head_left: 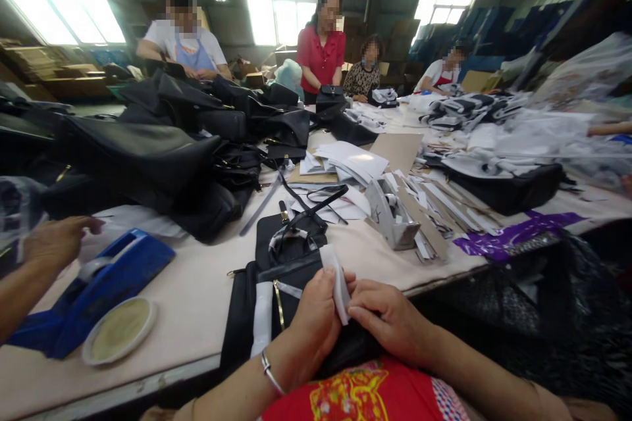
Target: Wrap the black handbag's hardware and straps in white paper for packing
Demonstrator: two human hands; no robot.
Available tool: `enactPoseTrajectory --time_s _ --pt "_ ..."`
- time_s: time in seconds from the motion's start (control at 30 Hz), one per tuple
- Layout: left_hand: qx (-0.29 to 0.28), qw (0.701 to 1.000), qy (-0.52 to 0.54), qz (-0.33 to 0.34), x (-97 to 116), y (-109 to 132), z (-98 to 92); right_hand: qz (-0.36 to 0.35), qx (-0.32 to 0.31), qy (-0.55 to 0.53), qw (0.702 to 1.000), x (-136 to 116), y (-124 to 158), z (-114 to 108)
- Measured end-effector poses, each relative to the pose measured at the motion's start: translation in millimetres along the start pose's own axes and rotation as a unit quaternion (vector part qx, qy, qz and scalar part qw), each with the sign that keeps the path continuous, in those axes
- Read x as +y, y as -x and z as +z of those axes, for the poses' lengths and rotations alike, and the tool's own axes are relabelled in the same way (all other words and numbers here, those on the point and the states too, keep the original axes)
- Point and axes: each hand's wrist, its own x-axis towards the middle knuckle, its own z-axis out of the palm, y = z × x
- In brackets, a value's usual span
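Observation:
A black handbag [289,256] lies flat at the near table edge, with a gold zipper and white paper strips on it. My left hand [313,322], a bracelet at its wrist, and my right hand [390,319] meet over the bag's near end. Both pinch a white paper strip [340,286] that wraps around part of the bag. The fingers of both hands are closed on the strip. The bag's strap [306,207] trails away toward the table middle.
A blue tape dispenser [99,289] and a round lid [118,329] sit at left, with another person's hand [56,240] beside them. A grey tape dispenser [390,214], a pile of black bags [162,145] and scattered paper [355,164] fill the table. Several people work at the far end.

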Motion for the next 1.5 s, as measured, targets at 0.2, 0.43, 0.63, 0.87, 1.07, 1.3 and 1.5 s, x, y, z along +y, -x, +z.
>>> enactPoseTrajectory --time_s 0.2,0.43,0.63,0.87,1.07,1.3,1.5 --pt "-0.027 0.999 -0.019 0.030 1 4 2.9 0.219 0.120 -0.004 0.968 7 -4 20" --pt "-0.022 0.998 -0.042 0.035 -4 2 3.6 0.263 0.068 -0.160 0.949 10 -15 14" --pt "-0.051 0.986 -0.144 0.068 6 8 -4.1 0.311 0.082 -0.328 0.888 19 -17 15" --pt "-0.114 0.973 -0.193 -0.057 16 23 -18.9 0.300 0.108 -0.324 0.891 25 -6 19" --pt "-0.084 0.966 -0.232 -0.082 11 18 -18.1 0.300 0.111 -0.257 0.912 25 -9 18" --pt "-0.080 0.953 -0.279 -0.092 7 15 -15.6 0.228 0.133 -0.062 0.963 29 -2 20" --pt "-0.083 0.900 -0.426 -0.037 10 14 -13.2 0.144 0.048 0.017 0.988 19 6 6"
